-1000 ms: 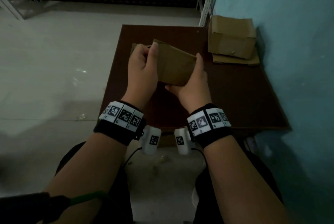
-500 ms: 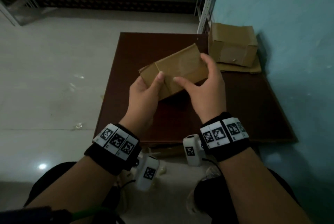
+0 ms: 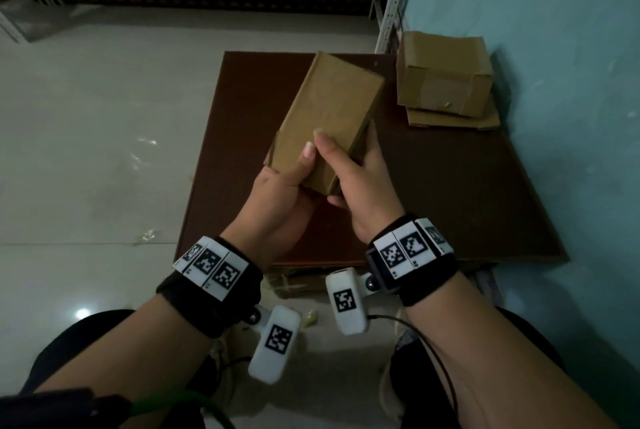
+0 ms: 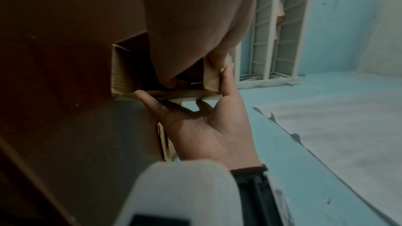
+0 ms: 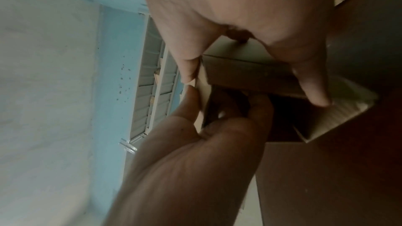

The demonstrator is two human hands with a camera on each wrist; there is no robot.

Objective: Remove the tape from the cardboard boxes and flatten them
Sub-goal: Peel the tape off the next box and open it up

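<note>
The cardboard box [image 3: 329,124] is small, plain brown and long, and both hands hold it up in the air above the dark brown counter [image 3: 450,186]. Its near end is open, and from the left wrist view the box [image 4: 126,71] looks dark and hollow inside, with short flaps at the rim. No tape can be made out on it in this dim light, and there is no writing or label to read on it. The only marks to see are black and white square patterns on the wristbands [image 3: 214,264], and they are not words. The left hand [image 3: 277,200] grips the near end of the box, with its thumb lying flat on top and its fingers [image 5: 245,109] curled in at the open end. The right hand [image 3: 360,186] grips the same end from the other side, with its thumb on top beside the left thumb. The fingers [image 4: 147,102] of the right hand are spread along the open rim. A second cardboard box [image 3: 446,75] sits past the held box, at the far right corner of the counter, close to the blue wall [image 3: 554,82]. It rests on a flat piece of cardboard [image 3: 453,122]. More cardboard [image 3: 294,281] peeks out under the near edge of the counter.
</note>
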